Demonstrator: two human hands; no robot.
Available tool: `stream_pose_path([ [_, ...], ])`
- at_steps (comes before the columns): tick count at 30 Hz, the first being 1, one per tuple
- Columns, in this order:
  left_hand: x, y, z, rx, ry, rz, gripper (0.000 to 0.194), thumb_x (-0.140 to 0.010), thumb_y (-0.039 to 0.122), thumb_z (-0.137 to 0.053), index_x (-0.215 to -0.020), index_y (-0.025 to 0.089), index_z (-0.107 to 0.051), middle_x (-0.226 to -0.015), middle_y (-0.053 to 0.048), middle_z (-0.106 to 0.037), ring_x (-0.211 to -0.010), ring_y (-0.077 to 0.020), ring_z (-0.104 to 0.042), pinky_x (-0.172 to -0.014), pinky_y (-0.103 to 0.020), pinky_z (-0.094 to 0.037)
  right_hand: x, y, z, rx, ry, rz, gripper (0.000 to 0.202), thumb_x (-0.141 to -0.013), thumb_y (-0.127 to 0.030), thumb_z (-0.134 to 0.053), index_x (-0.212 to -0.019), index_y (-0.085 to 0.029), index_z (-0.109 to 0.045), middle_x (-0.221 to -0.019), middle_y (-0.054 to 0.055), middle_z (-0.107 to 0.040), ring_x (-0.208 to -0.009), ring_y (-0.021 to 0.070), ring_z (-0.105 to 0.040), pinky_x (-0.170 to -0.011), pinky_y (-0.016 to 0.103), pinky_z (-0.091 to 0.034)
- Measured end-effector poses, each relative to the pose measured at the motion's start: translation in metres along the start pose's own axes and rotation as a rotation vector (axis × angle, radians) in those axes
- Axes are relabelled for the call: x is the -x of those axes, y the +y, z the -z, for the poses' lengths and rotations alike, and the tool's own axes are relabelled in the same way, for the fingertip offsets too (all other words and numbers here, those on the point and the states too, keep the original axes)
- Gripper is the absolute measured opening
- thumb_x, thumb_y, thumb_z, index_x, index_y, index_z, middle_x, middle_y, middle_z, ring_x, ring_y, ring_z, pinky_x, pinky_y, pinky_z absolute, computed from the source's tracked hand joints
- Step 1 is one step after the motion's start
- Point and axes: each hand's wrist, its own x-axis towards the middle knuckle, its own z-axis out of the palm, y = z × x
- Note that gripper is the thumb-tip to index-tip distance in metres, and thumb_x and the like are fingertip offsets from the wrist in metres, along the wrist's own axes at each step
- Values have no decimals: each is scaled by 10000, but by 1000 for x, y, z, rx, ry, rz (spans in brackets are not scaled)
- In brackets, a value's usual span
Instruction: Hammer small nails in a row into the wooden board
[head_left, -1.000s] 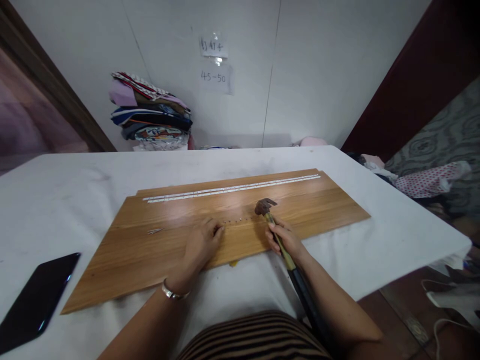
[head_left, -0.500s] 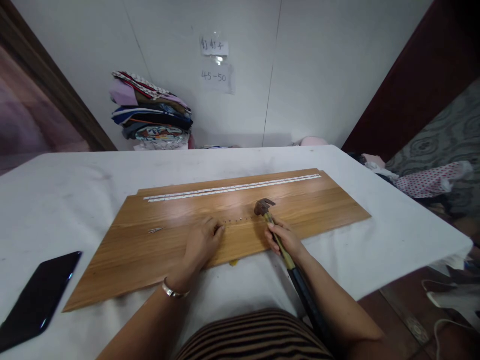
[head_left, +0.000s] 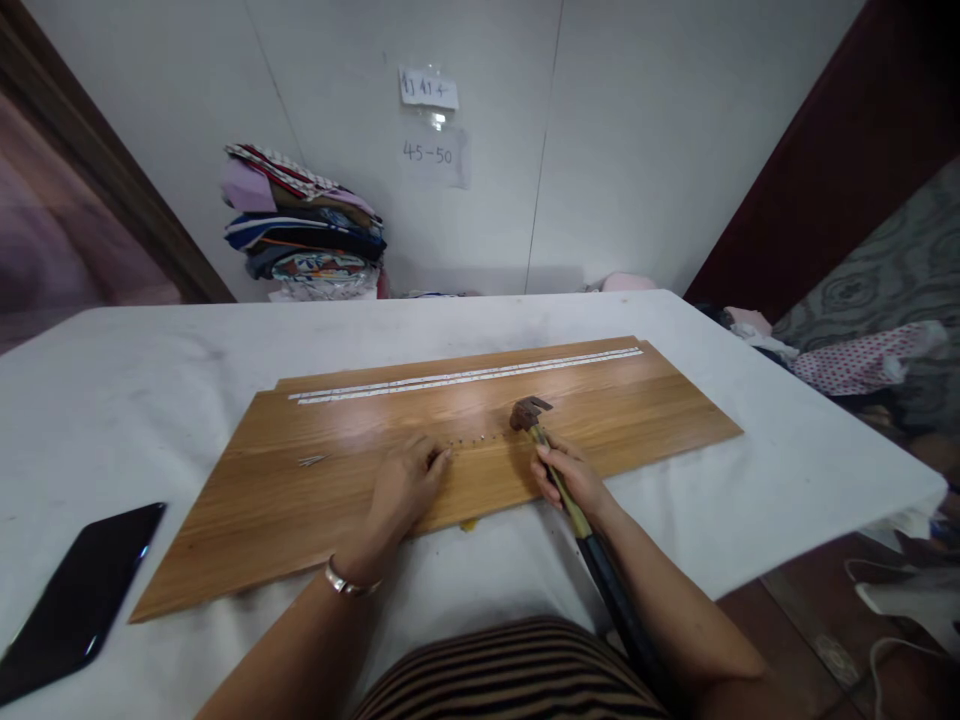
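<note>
A wooden board (head_left: 300, 520) lies flat with a short row of small nails (head_left: 474, 441) standing in it near its middle. Beside the left end of that row, my left hand (head_left: 409, 480) rests on the board, fingers curled and tips pressed together; anything between them is too small to make out. My right hand (head_left: 566, 478) is wrapped around the handle of a claw hammer (head_left: 531, 412) with a rusty head. The hammer head hovers over or close to the board, just right of the nails. A few loose nails (head_left: 313, 460) lie left of my left hand.
Two white measuring strips (head_left: 465, 378) run along the board's far side. A black phone-like slab (head_left: 79, 600) lies at the left on the white-covered table (head_left: 675, 520). Folded clothes (head_left: 307, 225) are stacked at the back, and paper signs (head_left: 431, 155) hang on the wall.
Almost nothing differs. Both hands and the hammer hold nearly the same places, with only a slight shift of the view.
</note>
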Motion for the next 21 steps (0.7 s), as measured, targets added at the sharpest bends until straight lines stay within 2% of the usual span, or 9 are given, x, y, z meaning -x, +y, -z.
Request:
stream_pose_path([
  [5, 0, 3, 2, 2, -18, 7, 229, -867, 324, -443, -725, 191, -564, -746, -28, -594, -722, -171, -555, -671, -289, -408, 1, 1, 1, -7, 9, 24, 253, -789, -405, -596, -843, -204, -453, -566, -95, -498, -272, 29, -353, -243, 145, -300],
  [15, 1, 8, 5, -74, -61, 63, 361, -877, 386, -424, -582, 190, -490, -597, -7, -541, -555, -142, -476, -549, -266, -299, 1, -1, 0, -9, 7, -10, 251, -784, -402, -590, -851, -201, -456, -573, -92, -499, -273, 31, -351, -239, 151, -283],
  [21, 0, 10, 7, -101, -106, 86, 347, -876, 355, -412, -588, 181, -496, -616, -15, -554, -573, -141, -482, -554, -259, -288, 0, 1, 2, -3, -4, 1, 249, -785, -401, -592, -841, -204, -450, -578, -90, -505, -278, 34, -356, -236, 150, -288],
])
